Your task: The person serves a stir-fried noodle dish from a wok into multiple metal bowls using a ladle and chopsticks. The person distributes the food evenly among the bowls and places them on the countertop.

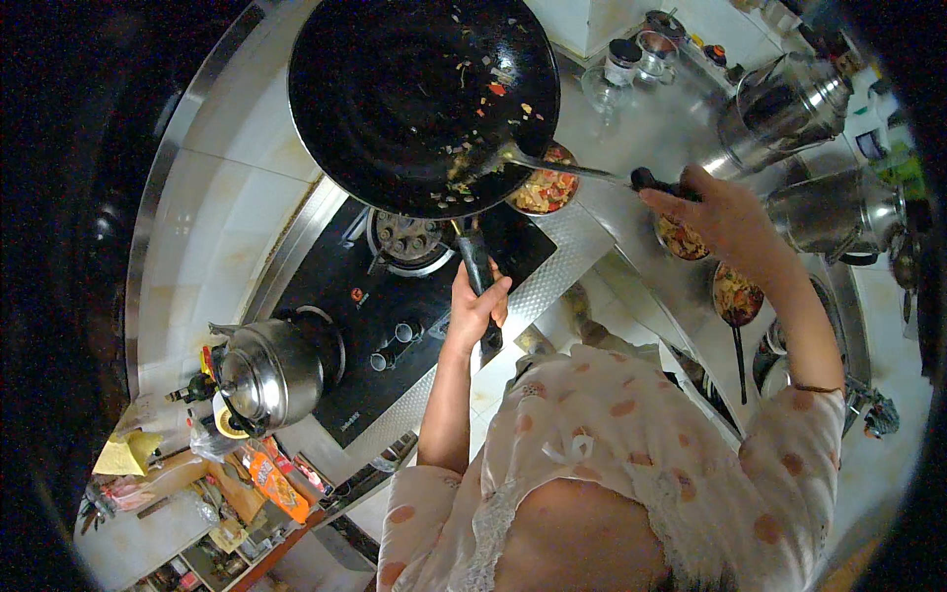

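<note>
My left hand [479,303] grips the black handle of a large black wok [399,96], which is raised above a gas burner [410,238]. Bits of chopped food cling to the wok's right side. A metal spatula [570,169] is held by its black handle in my right hand [718,207], its blade inside the wok near the lower right rim. Partly under that rim stands a bowl of chopped, mixed food [546,191]. Beneath my right hand is a second bowl of similar food [682,238]; beside it is another filled vessel [737,294] with a long dark handle across it.
A lidded steel pot [270,374] stands on the left of the black cooktop [399,311]. Large steel pots [784,107] and a glass jar with a black lid [621,63] occupy the right counter [644,126]. Packets, including an orange one [274,485], lie at lower left.
</note>
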### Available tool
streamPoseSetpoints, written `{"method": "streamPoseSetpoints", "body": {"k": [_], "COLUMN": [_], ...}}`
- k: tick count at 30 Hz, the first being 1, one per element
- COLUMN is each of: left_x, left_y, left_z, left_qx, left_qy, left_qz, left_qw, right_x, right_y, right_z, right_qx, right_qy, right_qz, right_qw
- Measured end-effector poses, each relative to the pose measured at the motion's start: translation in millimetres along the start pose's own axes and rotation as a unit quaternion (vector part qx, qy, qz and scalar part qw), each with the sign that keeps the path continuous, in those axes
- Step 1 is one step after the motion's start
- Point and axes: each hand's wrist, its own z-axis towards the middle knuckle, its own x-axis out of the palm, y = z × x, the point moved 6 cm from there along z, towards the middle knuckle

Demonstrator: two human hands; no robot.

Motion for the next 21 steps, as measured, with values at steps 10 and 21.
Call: {"method": "streamPoseSetpoints", "body": {"k": [10,21], "left_x": [4.5,6.5], "left_y": [5.8,3.6], "left_z": [0.4,-1.7], "left_qx": [-0.005,0.006], "left_qy": [-0.015,-0.028], "left_qz": [-0.008,0.004], "left_qw": [1.000,1.000], "right_x": [2.4,4.3], "right_y": [-13.8,-15.9], "right_z": [-8.1,-12.5], "right_qx": [0.210,0.231], "right_qy": [0.082,0.113], "right_qz": [0.240,0.138], "right_qw": [0.944,0.956]}}
